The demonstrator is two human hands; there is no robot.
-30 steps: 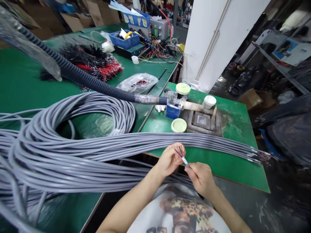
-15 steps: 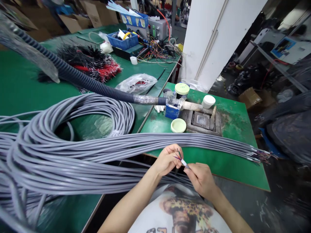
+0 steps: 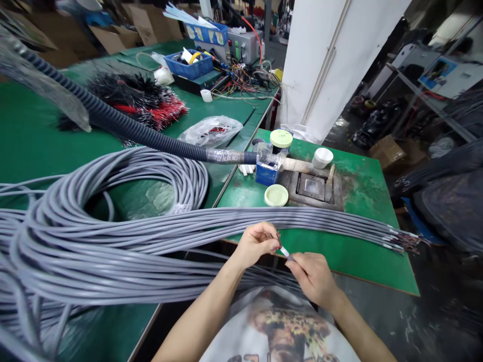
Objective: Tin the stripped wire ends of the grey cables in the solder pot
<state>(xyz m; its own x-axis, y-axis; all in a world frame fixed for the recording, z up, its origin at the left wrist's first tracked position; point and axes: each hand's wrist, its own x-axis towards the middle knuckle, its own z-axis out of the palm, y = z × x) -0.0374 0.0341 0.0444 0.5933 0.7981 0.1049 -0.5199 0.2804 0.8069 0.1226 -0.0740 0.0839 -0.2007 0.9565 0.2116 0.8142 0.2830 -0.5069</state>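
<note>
My right hand [image 3: 313, 279] pinches a thin grey cable just behind its white-sleeved end [image 3: 285, 252]. My left hand [image 3: 256, 245] sits close beside it, with finger and thumb shut on the fine coloured wires [image 3: 278, 241] that come out of that end. Those wires are mostly hidden by my fingers. Behind my hands, a long bundle of grey cables [image 3: 226, 226] runs across the green-topped bench [image 3: 362, 256], and its far end fans into several stripped tips [image 3: 405, 242]. To the left, the bundle joins a large coil [image 3: 151, 173].
Behind the bundle stand a metal solder pot [image 3: 311, 187], lidded jars and a white cup [image 3: 322, 158]. A ribbed dark hose [image 3: 151, 138] crosses above the coil. Red-and-black wire bunches [image 3: 158, 108], a plastic bag, a blue tray and a control box lie farther back.
My left fingers have closed further over the coloured wires, which fanned out visibly before. Both hands have stayed close together, and the view has shifted slightly.
</note>
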